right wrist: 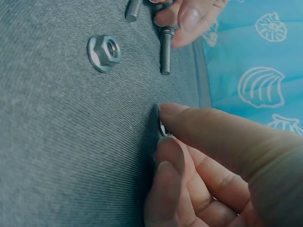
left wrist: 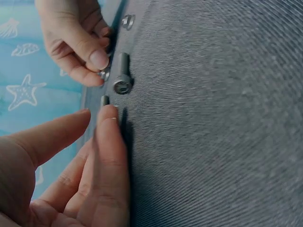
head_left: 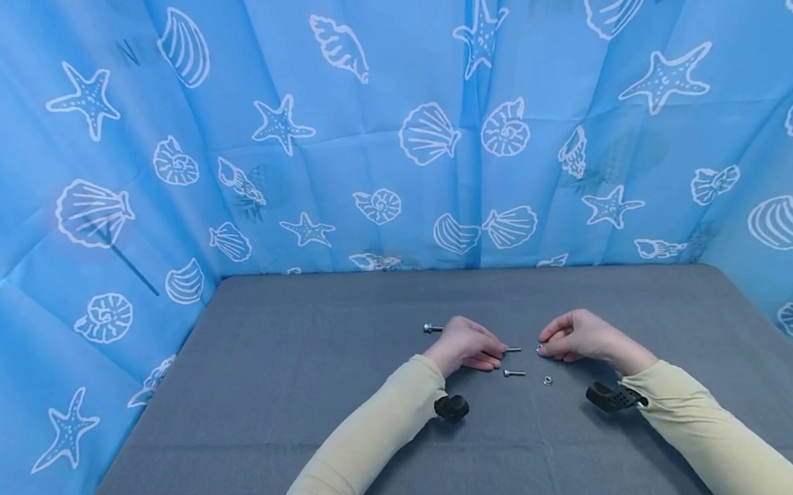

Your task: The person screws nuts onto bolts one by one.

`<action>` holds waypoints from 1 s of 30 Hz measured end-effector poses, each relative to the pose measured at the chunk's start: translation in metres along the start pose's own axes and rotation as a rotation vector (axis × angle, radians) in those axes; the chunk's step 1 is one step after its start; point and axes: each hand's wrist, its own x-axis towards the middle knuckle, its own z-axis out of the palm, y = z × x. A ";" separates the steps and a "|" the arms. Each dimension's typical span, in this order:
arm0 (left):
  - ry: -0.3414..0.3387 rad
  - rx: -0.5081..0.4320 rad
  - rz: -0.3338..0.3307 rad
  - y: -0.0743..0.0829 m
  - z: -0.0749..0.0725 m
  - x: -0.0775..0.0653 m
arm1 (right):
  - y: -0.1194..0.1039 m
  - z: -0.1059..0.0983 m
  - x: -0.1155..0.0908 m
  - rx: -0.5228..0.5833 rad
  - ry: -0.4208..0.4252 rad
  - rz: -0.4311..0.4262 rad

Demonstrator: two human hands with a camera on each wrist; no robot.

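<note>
My left hand [head_left: 466, 344] holds a metal bolt [right wrist: 166, 54] at its head end between thumb and fingers, its threaded shank pointing toward the right hand. Opposite, my right hand [head_left: 580, 336] pinches a small flange nut [right wrist: 163, 128] by its edge, largely covered by the fingertips. A gap separates this nut from the bolt's tip. Nearer me on the cloth lies a second bolt [head_left: 514, 373], whose socket head shows in the left wrist view. To its right rests a loose flange nut [right wrist: 105, 53], hexagon side up.
Beyond the left hand, another bolt [head_left: 433, 328] lies on the grey cloth-covered table [head_left: 272, 371], partly hidden by that hand. A blue curtain [head_left: 375, 170] with shells and starfish surrounds the table's back and sides. Black wrist mounts [head_left: 451, 409] sit under both sleeves.
</note>
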 end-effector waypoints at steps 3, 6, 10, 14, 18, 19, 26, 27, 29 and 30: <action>0.011 -0.003 0.009 -0.001 0.000 -0.001 | -0.002 0.002 0.000 -0.017 0.017 0.010; 0.021 -0.011 0.015 -0.002 0.001 -0.002 | -0.002 0.003 0.000 -0.033 0.030 0.022; 0.036 -0.005 0.020 -0.003 0.003 -0.002 | -0.004 0.005 -0.001 -0.049 0.050 0.042; 0.052 0.004 0.021 -0.003 0.004 -0.001 | -0.005 0.006 -0.001 -0.061 0.062 0.053; 0.054 0.008 0.024 -0.004 0.004 0.000 | -0.003 0.007 0.000 -0.079 0.064 0.047; 0.053 0.010 0.028 -0.004 0.004 0.000 | -0.003 0.007 0.000 -0.083 0.064 0.041; 0.054 0.047 0.051 -0.006 0.003 -0.002 | -0.004 0.006 -0.003 -0.076 0.047 -0.014; 0.057 0.050 0.055 -0.006 0.003 -0.002 | -0.004 0.005 -0.004 -0.072 0.046 -0.022; 0.061 0.055 0.064 -0.006 0.004 -0.002 | -0.003 0.004 -0.005 -0.054 0.045 -0.021; 0.063 0.055 0.068 -0.006 0.004 -0.002 | -0.003 0.003 -0.006 -0.043 0.040 -0.027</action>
